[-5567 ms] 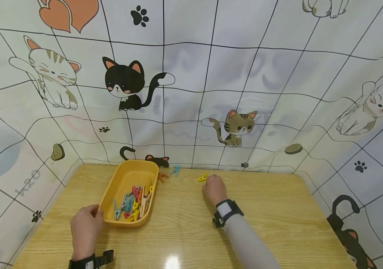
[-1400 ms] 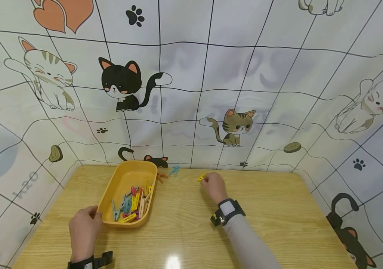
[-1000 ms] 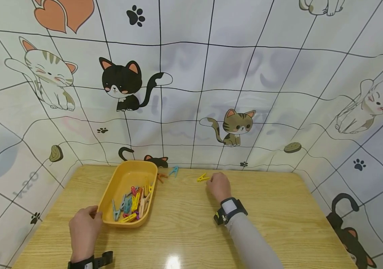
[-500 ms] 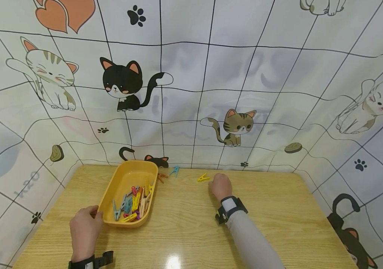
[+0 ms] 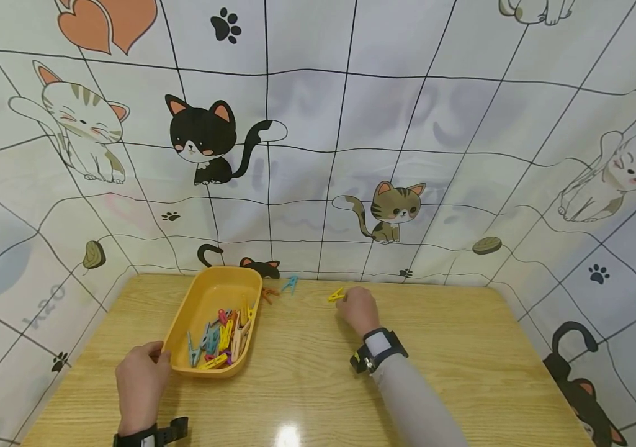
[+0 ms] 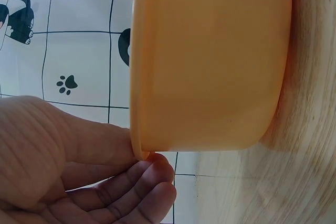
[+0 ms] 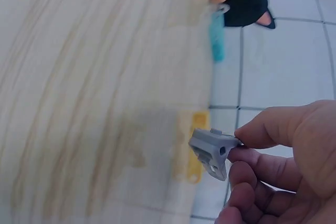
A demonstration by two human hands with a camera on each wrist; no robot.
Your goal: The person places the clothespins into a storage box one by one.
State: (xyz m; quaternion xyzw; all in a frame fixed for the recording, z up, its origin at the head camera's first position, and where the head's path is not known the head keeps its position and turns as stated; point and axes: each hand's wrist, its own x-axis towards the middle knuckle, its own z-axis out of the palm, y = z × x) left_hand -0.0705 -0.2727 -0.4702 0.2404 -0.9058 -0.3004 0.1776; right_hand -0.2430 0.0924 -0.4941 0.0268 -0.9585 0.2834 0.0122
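Note:
My left hand (image 5: 141, 382) pinches the rim of the yellow-orange plastic basket (image 5: 206, 288) at its near left corner. In the left wrist view, the thumb lies on one side of the rim and the fingers (image 6: 157, 177) curl under it. Inside the basket lies a pile of coloured clothespins (image 5: 225, 338). My right hand (image 5: 360, 310) pinches a small grey plastic piece (image 7: 212, 148) between thumb and fingertips; its exact kind I cannot tell. A yellow clothespin (image 5: 335, 296) lies on the table just left of these fingertips. In the head view the hand hides the grey piece.
An orange clothespin (image 5: 269, 294) and a blue clothespin (image 5: 290, 285) lie near the back edge, right of the basket. The wooden table (image 5: 435, 360) meets a cat-patterned sheet (image 5: 318, 136) behind and at both sides.
My right hand shifted right, away from the yellow clothespin, then came back left beside it. The left hand stays at the basket rim. Since the oldest frame, yellow clothespins in the basket lie differently.

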